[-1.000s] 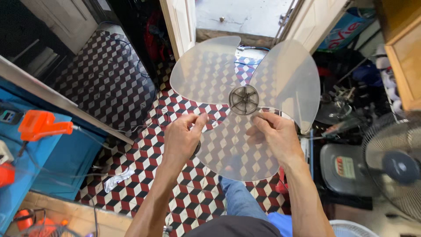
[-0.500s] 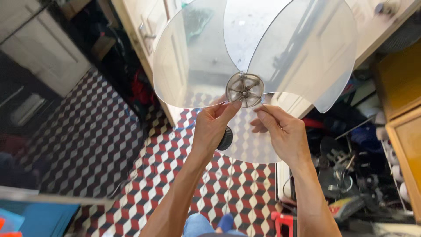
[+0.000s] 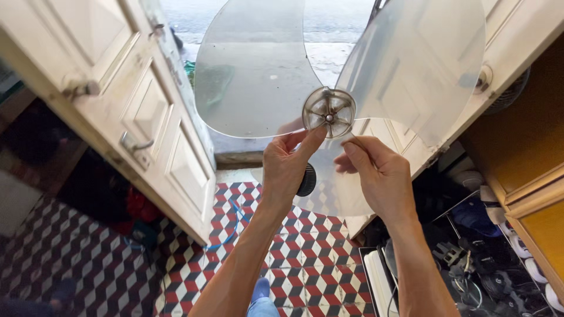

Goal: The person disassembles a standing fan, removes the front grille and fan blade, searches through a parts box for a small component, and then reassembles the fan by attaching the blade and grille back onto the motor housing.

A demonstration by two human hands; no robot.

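Clear, slightly frosted plastic makes up the fan blade point(image 3: 329, 76), a three-lobed piece with broad rounded paddles spreading from a small round hub point(image 3: 329, 111) that has ribbed spokes and a dark hole at its centre. Both hands hold it up at the hub. The left hand point(image 3: 286, 167) is closed on the blade just below and left of the hub, its forefinger tip pressed against the hub's lower rim, and a round black cap point(image 3: 306, 179) is tucked against its palm. The right hand point(image 3: 379, 176) pinches the blade's lower lobe just below and right of the hub, thumb and forefinger together on the thin plastic. From this grip two lobes fan upward, one to the upper left and one to the upper right, while the third hangs down between the wrists, blurring the tiles behind it. Beyond the left hand stands a white panelled door point(image 3: 147, 117) with metal handles; under both forearms lies a floor point(image 3: 305, 246) of red, white and dark cube-pattern tiles
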